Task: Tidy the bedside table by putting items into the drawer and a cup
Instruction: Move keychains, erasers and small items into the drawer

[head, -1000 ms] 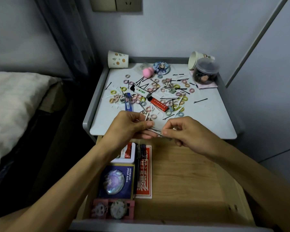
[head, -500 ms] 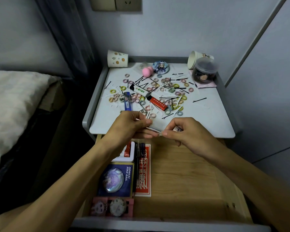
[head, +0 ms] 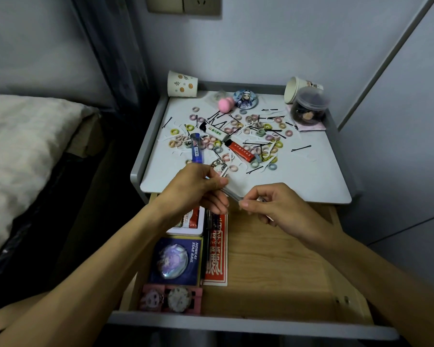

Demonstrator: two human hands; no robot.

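Both hands hover over the front edge of the bedside table. My left hand pinches a thin flat card-like stack, with a metal keyring showing just above the fingers. My right hand pinches the stack's right corner. The open wooden drawer lies below them. Loose small hair ties, black hairpins, a blue lighter, a red lighter and a white lighter litter the tabletop. A spotted paper cup lies at the back left.
In the drawer's left side lie a white tin, a dark badge card, a red packet and a pink item. At the back stand a pink sponge, round badge, clear jar and second cup. A bed is left.
The hands stay together on the flat stack and have shifted only slightly; the view has tilted a little. Nothing was released.
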